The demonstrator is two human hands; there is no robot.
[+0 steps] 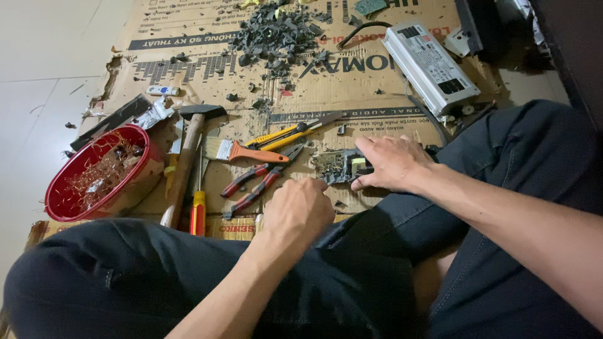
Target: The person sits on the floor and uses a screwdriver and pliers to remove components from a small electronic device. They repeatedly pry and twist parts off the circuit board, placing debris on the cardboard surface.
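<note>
Seated on the floor, dark-trousered legs folded around a big flattened cardboard sheet (377, 88), brown, scuffed and torn at its left edge, serving as the work mat. Up top right, a long silver metal power unit (430, 66), ribbed and boxy, with a black cable curling off it. Far left, a red oval plastic bowl (59, 201) with a springy tangle of thin copper wire inside. At the top centre, a heap of dark grey broken fragments (276, 31), jagged and crumbly, scattered outward over the cardboard. Then the tools, fanned out between bowl and hands: a wooden-handled hammer (188, 150) with a black steel head, a flat brush (242, 150) with orange handle and pale bristles, a yellow-and-black cutter (282, 133), red-gripped pliers (257, 182) lying with handles splayed, a red-and-yellow screwdriver (198, 210) beside the hammer shaft. Now the action: right hand (392, 163) spread flat, fingers wide, pressing down on a small dark circuit board (339, 166) lying on the cardboard just in front of the knee. Left hand (301, 210) curled into a loose fist touching or just beside the board's near edge, back to the camera; impossible to tell whether anything is gripped inside. Looks like picking parts off that board, mid-strip. Calling next, by the look of it, for a steady hold-down from the right and a firm pinch or pry at the board's left edge, clear of sharp solder points.
</note>
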